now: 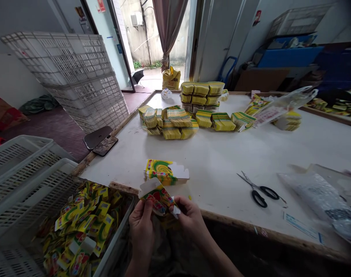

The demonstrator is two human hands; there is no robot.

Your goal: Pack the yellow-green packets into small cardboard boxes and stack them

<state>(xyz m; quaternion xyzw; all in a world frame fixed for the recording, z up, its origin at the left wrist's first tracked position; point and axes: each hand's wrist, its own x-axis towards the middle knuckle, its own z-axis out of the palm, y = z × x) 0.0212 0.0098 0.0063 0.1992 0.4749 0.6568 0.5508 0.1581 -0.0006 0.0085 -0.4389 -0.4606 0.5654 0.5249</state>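
Note:
Between my two hands is a small yellow, green and red printed carton [157,200], with a white flap standing out at its upper left. My left hand [142,221] pinches its left side, thumb in front. At its right end my right hand [189,215] grips the carton beside a folded white flap. Just beyond, on the table, lies a stack of flat printed cartons [159,172] with white tabs pointing right. Left of my hands a white plastic crate [114,238] holds many yellow cartons [86,227], heaped loosely.
Black-handled scissors [259,192] lie open on the white table [213,161], near clear plastic packaging [322,200]. Bundled carton stacks [178,123] stand toward the back. A phone [105,145] rests at the left edge. Tall white crates [74,73] are stacked on the floor.

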